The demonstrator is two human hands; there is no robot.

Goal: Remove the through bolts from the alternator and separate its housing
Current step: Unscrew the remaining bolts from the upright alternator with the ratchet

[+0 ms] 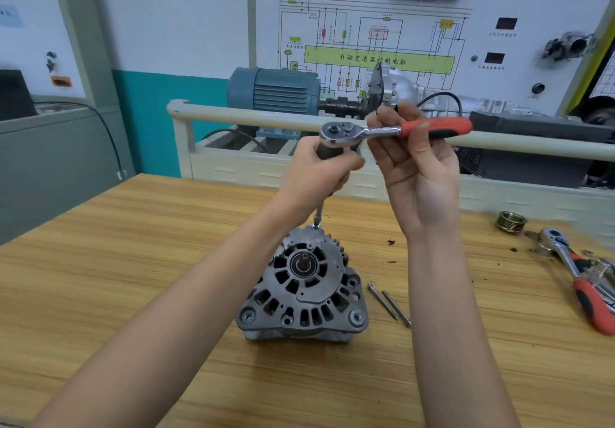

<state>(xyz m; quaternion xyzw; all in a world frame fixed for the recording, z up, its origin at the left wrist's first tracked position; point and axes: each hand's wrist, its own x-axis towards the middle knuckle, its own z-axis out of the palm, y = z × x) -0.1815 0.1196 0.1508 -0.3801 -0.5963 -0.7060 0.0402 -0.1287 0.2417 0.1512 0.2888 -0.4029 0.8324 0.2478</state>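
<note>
The grey cast-aluminium alternator (301, 289) stands shaft-up on the light wooden desk (133, 244), two long loose steel through bolts (389, 304) lying just beside it on the right. The left hand (316, 174) has its grip wrapped around a dark-handled extension driver (327, 158) whose thin shaft drops to a bolt head at the housing's far edge. The right hand (412, 165) pinches the red-handled chrome ratchet wrench (392, 130) seated on the driver's top. Judged from here, a tilted driver could let the socket slip off and round the bolt head; nothing steadies the alternator, so hard turning might topple it.
</note>
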